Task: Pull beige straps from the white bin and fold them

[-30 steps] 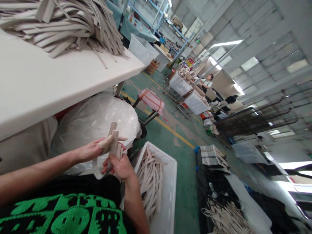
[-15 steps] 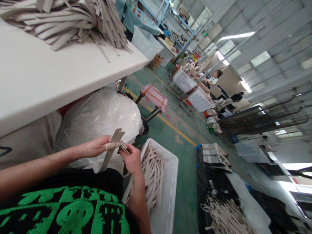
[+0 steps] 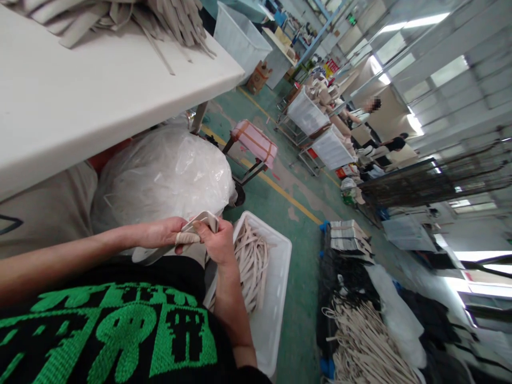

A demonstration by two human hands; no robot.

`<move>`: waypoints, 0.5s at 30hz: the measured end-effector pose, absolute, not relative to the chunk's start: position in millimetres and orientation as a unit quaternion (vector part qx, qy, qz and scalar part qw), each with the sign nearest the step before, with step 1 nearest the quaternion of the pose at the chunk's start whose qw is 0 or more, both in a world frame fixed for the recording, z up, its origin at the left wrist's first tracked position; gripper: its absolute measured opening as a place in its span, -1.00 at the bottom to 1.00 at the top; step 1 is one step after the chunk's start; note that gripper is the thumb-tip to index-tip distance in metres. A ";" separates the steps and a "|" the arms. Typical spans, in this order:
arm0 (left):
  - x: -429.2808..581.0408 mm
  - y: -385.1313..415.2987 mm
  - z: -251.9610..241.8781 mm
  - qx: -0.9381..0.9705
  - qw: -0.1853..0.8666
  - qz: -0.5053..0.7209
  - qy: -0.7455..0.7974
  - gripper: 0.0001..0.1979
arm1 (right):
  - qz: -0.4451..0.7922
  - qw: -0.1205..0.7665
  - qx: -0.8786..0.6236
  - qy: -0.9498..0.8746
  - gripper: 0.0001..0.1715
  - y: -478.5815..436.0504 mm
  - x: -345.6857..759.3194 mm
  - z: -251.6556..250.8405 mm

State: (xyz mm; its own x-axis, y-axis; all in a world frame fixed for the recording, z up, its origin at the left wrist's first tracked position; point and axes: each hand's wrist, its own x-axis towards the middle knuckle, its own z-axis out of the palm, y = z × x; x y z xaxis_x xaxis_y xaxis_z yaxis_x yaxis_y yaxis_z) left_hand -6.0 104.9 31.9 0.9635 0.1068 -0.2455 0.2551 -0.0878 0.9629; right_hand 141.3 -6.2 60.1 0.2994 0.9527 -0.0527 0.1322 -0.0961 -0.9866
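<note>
My left hand is closed on a beige fabric strap, with the strap's tail hanging down to the left over my lap. Wrapping covers one or more of its fingers. My right hand meets it from the right, its thumb pressed on the bent part of the same strap. How many layers lie between the fingers I cannot make out. Just beyond my right forearm, a white plastic bin holds many loose beige straps.
A white table carries a heap of straps at upper left. Under it bulges a clear plastic bag. A pink-topped stool stands ahead. More straps lie at lower right. Two people sit farther off among bins.
The strap ends that stood upright above my left hand are now bent over toward my right hand. My right hand has moved up and closer to the left. The view has shifted slightly.
</note>
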 end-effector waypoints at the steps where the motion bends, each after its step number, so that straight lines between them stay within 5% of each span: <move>1: -6.1 104.1 32.5 0.741 0.658 -0.054 0.120 -0.31 | 0.375 0.509 -0.638 -0.441 -0.41 -7.5 139.1 62.0; 8: -13.7 101.0 11.9 0.785 0.607 -0.049 0.115 -0.38 | 0.270 0.535 -0.717 -0.356 -0.33 -29.9 143.9 58.0; 15: -4.8 97.8 -16.6 0.824 0.545 -0.046 0.147 -0.42 | 0.203 0.561 -0.723 -0.349 -0.47 -56.5 172.1 77.9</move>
